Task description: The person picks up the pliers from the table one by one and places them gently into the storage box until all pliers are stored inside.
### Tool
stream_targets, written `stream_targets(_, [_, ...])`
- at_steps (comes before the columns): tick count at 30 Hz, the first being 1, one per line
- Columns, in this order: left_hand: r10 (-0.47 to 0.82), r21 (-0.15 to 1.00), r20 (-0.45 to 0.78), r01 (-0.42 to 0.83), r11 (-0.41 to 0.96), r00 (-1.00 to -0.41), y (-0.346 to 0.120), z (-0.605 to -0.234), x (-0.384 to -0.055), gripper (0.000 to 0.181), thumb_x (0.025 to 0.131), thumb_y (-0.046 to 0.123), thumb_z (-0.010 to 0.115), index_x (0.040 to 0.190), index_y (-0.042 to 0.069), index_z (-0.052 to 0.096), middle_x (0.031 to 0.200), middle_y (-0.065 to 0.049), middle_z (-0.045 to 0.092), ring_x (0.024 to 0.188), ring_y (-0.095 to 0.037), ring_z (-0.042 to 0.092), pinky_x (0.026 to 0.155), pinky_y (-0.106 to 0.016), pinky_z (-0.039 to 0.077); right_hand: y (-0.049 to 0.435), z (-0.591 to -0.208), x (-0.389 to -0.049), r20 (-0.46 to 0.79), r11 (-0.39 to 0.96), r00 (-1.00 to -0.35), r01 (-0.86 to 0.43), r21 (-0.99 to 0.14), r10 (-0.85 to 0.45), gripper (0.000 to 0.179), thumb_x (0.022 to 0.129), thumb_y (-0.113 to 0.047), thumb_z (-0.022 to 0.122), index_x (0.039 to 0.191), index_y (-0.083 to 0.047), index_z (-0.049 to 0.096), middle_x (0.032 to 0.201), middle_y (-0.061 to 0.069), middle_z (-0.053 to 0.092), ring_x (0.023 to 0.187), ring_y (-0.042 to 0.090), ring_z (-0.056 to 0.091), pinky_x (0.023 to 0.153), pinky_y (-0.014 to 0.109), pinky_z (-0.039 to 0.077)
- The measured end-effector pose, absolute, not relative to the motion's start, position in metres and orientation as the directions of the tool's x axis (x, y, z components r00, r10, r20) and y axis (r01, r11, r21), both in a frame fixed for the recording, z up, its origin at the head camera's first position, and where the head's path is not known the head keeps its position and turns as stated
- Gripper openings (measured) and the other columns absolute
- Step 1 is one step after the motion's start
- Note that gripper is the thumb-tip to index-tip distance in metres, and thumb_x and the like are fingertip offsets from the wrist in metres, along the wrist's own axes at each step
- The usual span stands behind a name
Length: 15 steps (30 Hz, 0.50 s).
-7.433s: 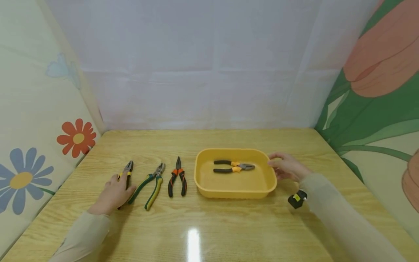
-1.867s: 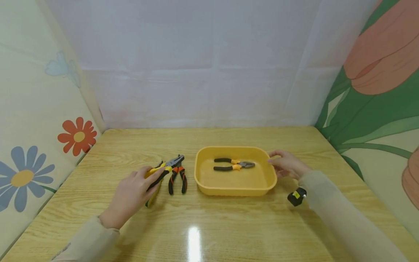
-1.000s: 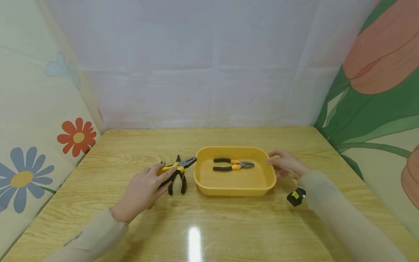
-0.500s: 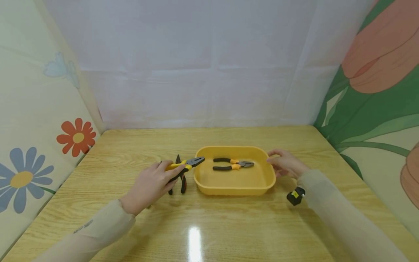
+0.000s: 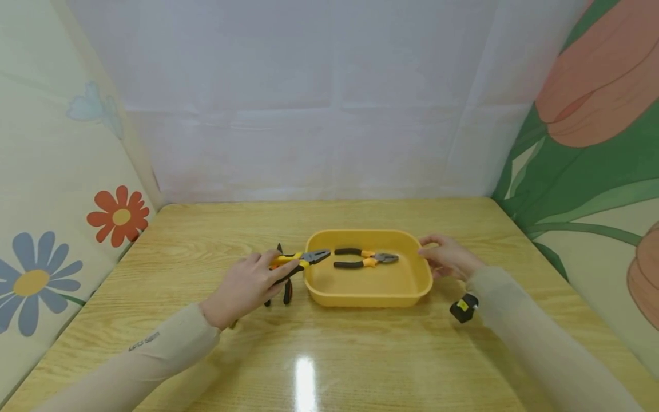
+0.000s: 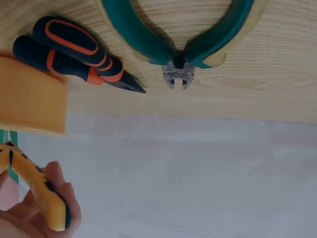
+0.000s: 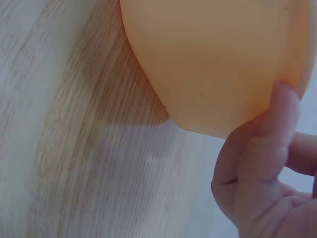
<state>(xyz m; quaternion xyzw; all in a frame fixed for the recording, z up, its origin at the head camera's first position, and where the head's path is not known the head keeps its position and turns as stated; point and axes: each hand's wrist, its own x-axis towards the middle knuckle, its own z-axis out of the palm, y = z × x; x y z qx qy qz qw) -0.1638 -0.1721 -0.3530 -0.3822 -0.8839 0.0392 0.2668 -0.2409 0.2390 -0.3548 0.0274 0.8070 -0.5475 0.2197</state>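
Note:
My left hand (image 5: 252, 283) grips combination pliers (image 5: 315, 257) with yellow-and-black handles. Their grey nose reaches over the left rim of the yellow plastic tray (image 5: 368, 300). In the left wrist view, fingers curl round a yellow handle (image 6: 42, 191). Orange-and-black pliers (image 5: 288, 292) with a pointed nose lie on the table beneath this hand, partly hidden by it. Inside the tray lie pliers (image 5: 378, 259) with orange-and-black handles. My right hand (image 5: 450, 258) holds the tray's right end at the rim; the right wrist view has a fingertip (image 7: 285, 94) pressed against the outer wall.
Green-handled pliers (image 6: 148, 39) lie spread on the wooden table (image 5: 247, 372), mostly covered by the left hand in the head view. A small black box (image 5: 463, 308) with a yellow label hangs by the right sleeve. A white cloth (image 5: 329, 114) backs the table.
My left hand has picked up the yellow-and-black pliers from the table's left and carried them right, to over the tray's left rim. My right hand has stayed at the tray.

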Motion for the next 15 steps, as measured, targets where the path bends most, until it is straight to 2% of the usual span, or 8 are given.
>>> stream_targets(5, [0.735, -0.325, 0.455, 0.674, 0.663, -0.503, -0.170, -0.353, -0.167, 0.047, 0.082, 0.025, 0.080, 0.127, 0.017, 0.068, 0.107, -0.016, 0.062, 0.070, -0.025, 0.060, 0.057, -0.034, 0.053, 0.238, -0.355, -0.241, -0.384, 0.402, -0.903, 0.284, -0.870, -0.193, 0.040, 0.102, -0.008, 0.046, 0.137, 0.007, 0.036, 0.083, 0.004, 0.059, 0.066, 0.011, 0.056, 0.057, 0.027, 0.052])
stream_targets(8, [0.745, -0.322, 0.453, 0.690, 0.648, -0.489, -0.168, -0.353, -0.169, 0.047, 0.082, 0.023, 0.080, 0.127, 0.018, 0.067, 0.106, -0.015, 0.061, 0.068, -0.024, 0.059, 0.056, -0.034, 0.052, 0.239, -0.355, -0.241, -0.380, 0.401, -0.904, 0.280, -0.872, -0.196, 0.040, 0.102, -0.008, 0.046, 0.137, 0.007, 0.036, 0.082, 0.004, 0.059, 0.066, 0.011, 0.056, 0.057, 0.028, 0.053])
stream_targets(15, [0.782, -0.315, 0.450, 0.743, 0.591, -0.431, -0.163, -0.354, -0.178, 0.054, 0.079, 0.024, 0.082, 0.130, 0.016, 0.065, 0.107, -0.014, 0.059, 0.065, -0.021, 0.054, 0.049, -0.031, 0.047, 0.238, -0.354, -0.240, -0.378, 0.403, -0.906, 0.278, -0.872, -0.192, 0.040, 0.101, -0.009, 0.047, 0.137, 0.007, 0.036, 0.082, 0.003, 0.059, 0.065, 0.011, 0.056, 0.056, 0.028, 0.053])
